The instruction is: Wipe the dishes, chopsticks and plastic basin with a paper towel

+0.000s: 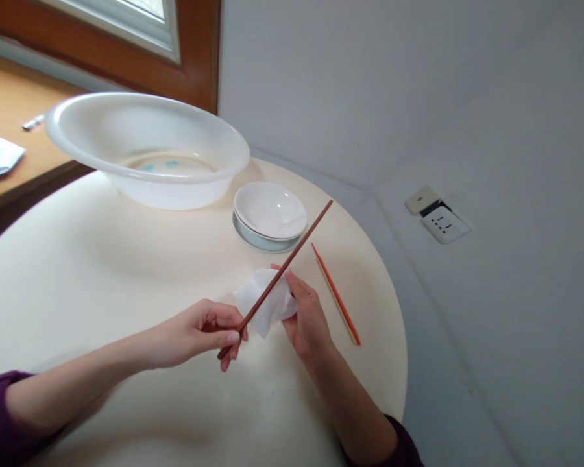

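Left hand (208, 331) pinches brown chopstick (275, 279), right hand (307, 321) clutches tissue (272, 308); from here, red chopstick (335, 294) lies near right edge of table (146, 266).

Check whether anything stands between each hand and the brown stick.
Right hand: yes, the tissue it holds lies between most of its fingers and the stick; whether its thumb touches the stick is unclear. Left hand: nothing visible; it grips near the stick's lower end directly.

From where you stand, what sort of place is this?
Perhaps a dining corner in a home: a round-edged table, stacked dishes and what looks like a brown chopstick suggest so.
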`<state>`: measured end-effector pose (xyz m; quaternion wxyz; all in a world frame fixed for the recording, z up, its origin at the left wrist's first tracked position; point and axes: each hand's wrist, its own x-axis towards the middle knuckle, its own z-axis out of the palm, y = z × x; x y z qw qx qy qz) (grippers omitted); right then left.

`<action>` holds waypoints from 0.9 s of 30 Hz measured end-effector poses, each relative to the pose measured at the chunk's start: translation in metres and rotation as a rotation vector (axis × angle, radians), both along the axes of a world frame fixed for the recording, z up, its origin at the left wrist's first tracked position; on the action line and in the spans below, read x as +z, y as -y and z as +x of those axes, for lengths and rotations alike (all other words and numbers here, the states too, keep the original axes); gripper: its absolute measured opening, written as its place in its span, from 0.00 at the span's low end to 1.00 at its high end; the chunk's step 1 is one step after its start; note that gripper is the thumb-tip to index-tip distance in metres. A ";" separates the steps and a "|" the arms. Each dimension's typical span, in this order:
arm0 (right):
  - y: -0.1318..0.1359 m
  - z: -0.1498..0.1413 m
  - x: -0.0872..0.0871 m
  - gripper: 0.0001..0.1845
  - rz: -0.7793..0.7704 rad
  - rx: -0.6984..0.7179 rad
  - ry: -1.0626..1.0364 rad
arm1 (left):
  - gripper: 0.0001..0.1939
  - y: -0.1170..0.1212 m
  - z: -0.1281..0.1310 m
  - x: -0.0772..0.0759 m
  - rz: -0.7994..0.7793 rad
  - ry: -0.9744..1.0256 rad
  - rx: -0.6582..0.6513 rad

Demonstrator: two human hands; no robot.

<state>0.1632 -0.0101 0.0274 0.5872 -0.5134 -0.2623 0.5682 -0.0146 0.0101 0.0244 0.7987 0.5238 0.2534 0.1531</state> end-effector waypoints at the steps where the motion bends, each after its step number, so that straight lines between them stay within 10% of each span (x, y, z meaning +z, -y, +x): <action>1: 0.000 -0.001 0.001 0.18 -0.001 -0.006 -0.051 | 0.09 0.000 0.000 0.000 0.002 -0.003 0.002; 9: 0.005 -0.005 0.004 0.14 -0.059 0.130 -0.379 | 0.11 -0.005 0.002 -0.007 0.066 -0.049 0.081; 27: 0.012 -0.017 -0.017 0.17 0.160 0.347 -0.129 | 0.12 -0.004 -0.001 -0.008 -0.011 -0.110 0.052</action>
